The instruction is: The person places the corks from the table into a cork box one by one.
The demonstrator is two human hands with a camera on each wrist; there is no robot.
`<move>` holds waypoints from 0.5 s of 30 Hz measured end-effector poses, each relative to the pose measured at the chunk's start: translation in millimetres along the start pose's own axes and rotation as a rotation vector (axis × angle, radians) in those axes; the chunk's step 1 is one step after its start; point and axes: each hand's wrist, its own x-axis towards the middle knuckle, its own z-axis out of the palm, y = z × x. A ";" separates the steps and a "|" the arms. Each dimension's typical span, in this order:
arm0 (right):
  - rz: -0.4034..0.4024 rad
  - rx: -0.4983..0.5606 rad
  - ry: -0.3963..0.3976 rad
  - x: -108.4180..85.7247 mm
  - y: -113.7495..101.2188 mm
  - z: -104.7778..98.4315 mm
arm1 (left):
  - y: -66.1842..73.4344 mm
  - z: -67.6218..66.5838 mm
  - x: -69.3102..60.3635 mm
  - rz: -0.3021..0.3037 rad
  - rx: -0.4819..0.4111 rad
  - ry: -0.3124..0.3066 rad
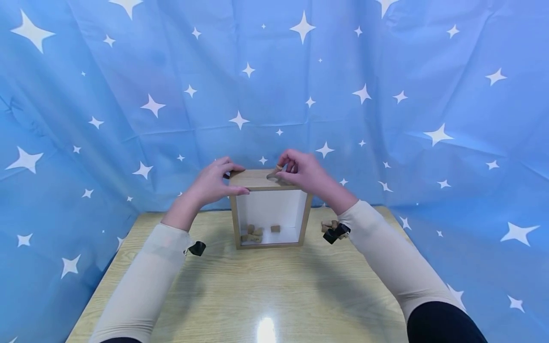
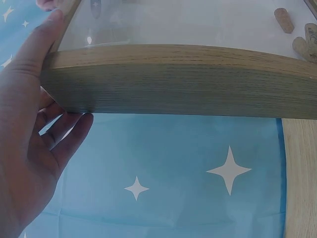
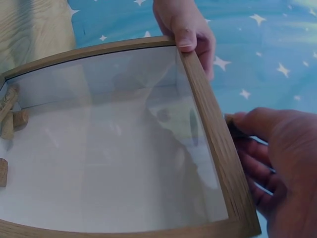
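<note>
A wooden shadow-box frame with a clear front and white back stands upright on the table. My left hand grips its top left corner, thumb on the front edge and fingers reaching behind. Over the right part of the top edge, my right hand pinches a cork, mostly hidden by the fingers. Just below the fingertips a dark spot shows on the top, perhaps an opening. Several corks lie inside at the bottom left, and a single cork lies apart to their right.
A small pile of corks sits on the table right of the frame, partly covered by a black strap end at the right wrist. Behind the wood-grain table hangs a blue curtain with white stars.
</note>
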 end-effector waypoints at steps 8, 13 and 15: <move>0.002 -0.035 -0.050 7.7 -3.0 8.0 | 0.9 -0.4 0.1 0.011 -0.009 0.013; 0.030 -0.063 -0.077 9.6 -3.0 10.4 | 0.8 -0.7 -0.6 0.011 -0.006 0.005; 0.031 -0.063 -0.077 9.6 -3.2 10.5 | 0.5 -0.6 -0.5 0.008 -0.010 0.005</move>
